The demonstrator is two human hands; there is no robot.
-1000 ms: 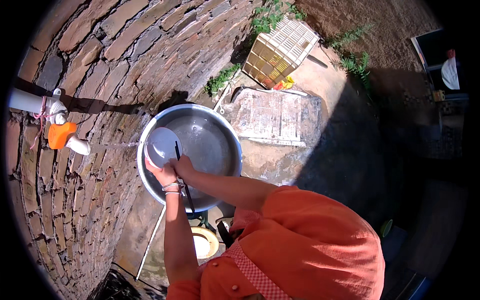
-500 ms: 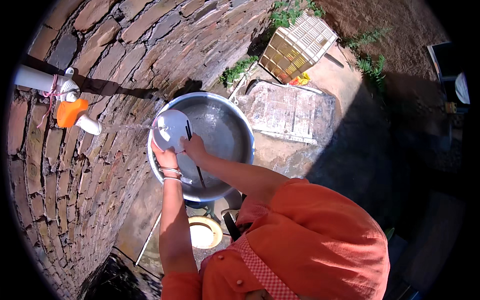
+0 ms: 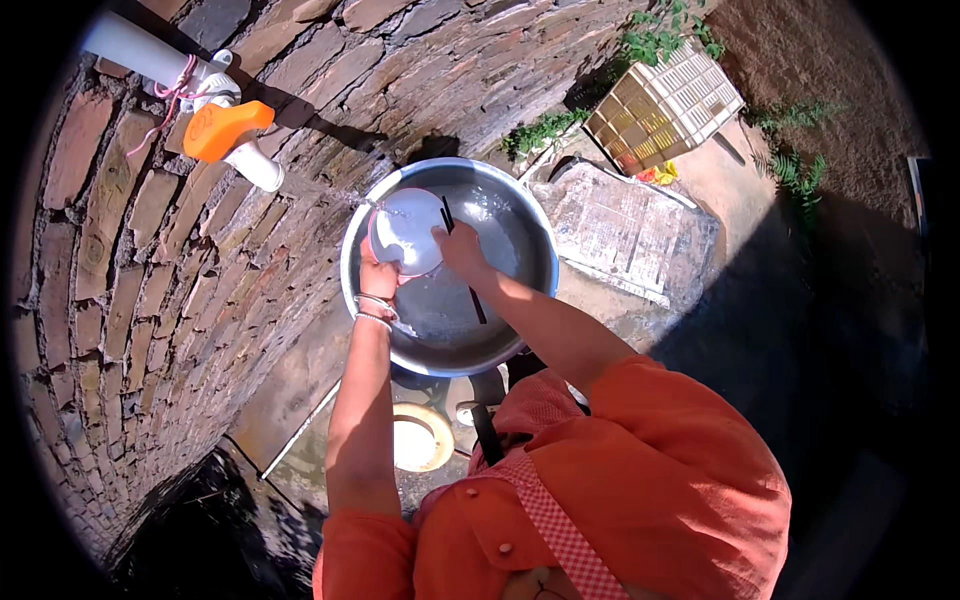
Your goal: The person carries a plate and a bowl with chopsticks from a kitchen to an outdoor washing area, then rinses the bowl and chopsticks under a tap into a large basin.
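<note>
1. My left hand [image 3: 380, 272] is closed on the near left edge of a round, pale bowl [image 3: 410, 235] with a reddish rim; I can't make out every finger.
2. My right hand [image 3: 460, 250] is gripping a pair of thin black sticks [image 3: 478, 303], chopstick-like, slanting with their upper ends beside the bowl's right edge. Whether those fingers touch the bowl too, I cannot tell.
3. On my left wrist sit light-coloured bracelets [image 3: 375, 314].
4. The bowl is over the left part of a wide metal basin [image 3: 552, 268] with a bluish-white rim, and both my hands are within that rim.
5. Up to the left, a white tap spout [image 3: 258, 170] with an orange handle [image 3: 228, 130] points toward the bowl, and a thin stream of water runs from it. Pink string [image 3: 178, 88] is tied around the white pipe [image 3: 140, 50] behind it.
6. Near me, below the basin, a yellow-rimmed dish [image 3: 440, 440] sits on the ground.
7. Beyond the basin to the right lies a worn flat slab [image 3: 635, 232], and past it a tilted cream plastic crate [image 3: 665, 103].
8. A brick wall [image 3: 130, 300] runs along my left.
</note>
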